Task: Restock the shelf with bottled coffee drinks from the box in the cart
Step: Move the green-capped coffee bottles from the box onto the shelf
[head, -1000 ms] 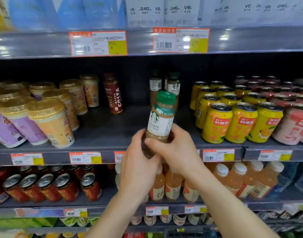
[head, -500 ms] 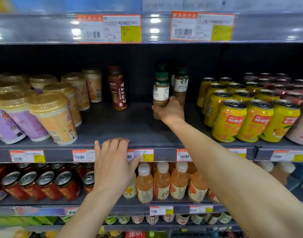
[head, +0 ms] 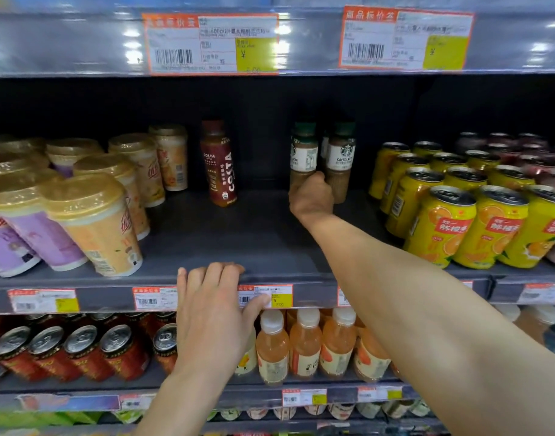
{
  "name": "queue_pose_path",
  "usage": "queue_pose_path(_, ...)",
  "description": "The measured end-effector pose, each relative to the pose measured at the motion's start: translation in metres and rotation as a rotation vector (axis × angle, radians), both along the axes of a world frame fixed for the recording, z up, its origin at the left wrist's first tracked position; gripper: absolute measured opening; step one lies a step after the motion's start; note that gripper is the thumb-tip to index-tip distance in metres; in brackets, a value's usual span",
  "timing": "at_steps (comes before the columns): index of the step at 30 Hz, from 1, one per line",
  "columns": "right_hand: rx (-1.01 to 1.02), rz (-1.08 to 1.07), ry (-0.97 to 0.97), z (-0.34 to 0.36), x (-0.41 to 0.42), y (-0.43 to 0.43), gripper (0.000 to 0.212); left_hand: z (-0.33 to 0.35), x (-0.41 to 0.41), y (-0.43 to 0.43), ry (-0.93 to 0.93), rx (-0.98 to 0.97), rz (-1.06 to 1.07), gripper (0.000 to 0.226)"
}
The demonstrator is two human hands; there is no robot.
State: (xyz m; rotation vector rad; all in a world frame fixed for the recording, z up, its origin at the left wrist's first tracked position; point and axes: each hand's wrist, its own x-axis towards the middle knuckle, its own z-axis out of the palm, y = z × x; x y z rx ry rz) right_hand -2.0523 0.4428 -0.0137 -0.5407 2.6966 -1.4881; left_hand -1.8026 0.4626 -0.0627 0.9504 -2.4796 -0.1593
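Coffee bottle [head: 303,152] sits at the back of the shelf [head: 238,237], right hand [head: 312,198] wrapped round its base; left hand [head: 213,309] lies spread on the front edge. Nudge it flush with its twin [head: 340,158] (label forward), then let go.

Single head camera faces the shelf [head: 254,234] close up, apparently tilted slightly downward.
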Motion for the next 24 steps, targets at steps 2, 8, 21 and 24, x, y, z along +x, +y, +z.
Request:
queue_pose_path(2, 0.008, -0.006, -0.007, 0.000, -0.002, -0.002, 0.039, -0.001, 0.000, 0.000, -0.002, -0.005, 0.004, 0.055)
queue_pose_path(8, 0.010, -0.025, -0.017, -0.001, -0.008, -0.010, 0.040, -0.001, 0.000, 0.000, -0.002, -0.013, 0.013, 0.056)
queue_pose_path(21, 0.063, 0.067, -0.055, 0.003, 0.017, 0.019, 0.050, -0.001, 0.000, 0.002, -0.038, -0.066, 0.015, 0.054)
queue_pose_path(24, 0.150, 0.151, -0.008, 0.007, 0.043, 0.055, 0.039, 0.001, 0.000, 0.006, -0.081, -0.075, 0.022, 0.054)
